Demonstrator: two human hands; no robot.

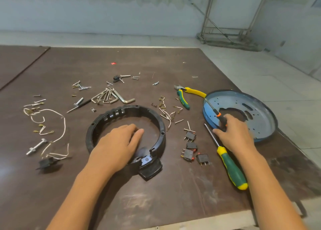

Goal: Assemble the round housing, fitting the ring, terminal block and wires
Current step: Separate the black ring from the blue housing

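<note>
One black ring (139, 108) lies flat near the middle of the brown table (156, 203); it is ribbed plastic, with slots in its far wall and a blocky black tab (150, 169) jutting from its near edge. The left hand (118, 143) rests palm down inside the ring and across its near rim, fingers fairly straight and gripping nothing, hiding that part of the rim. Just right of the ring lie four small black blocks (191, 145) with metal pins, and beyond them short white wires (167, 116) with brass ends. The right hand (234, 134) curls round the black-and-orange handle of a small screwdriver (219, 115), whose thin shaft slants up over a blue plate (260, 111), a round, shallow metal dish with punched holes and a ragged central opening. The hand covers part of the plate's near-left edge. A large screwdriver (231, 167) with a green-and-yellow handle lies between the blocks and the right forearm. Green-and-yellow pliers (184, 97) sit at the plate's far left. Behind the ring lies a bunch of bright hex keys (111, 96), with scattered screws (80, 86) further back. To the left, longer white wires (52, 118) loop across the table beside a steel bolt (36, 146)
</note>
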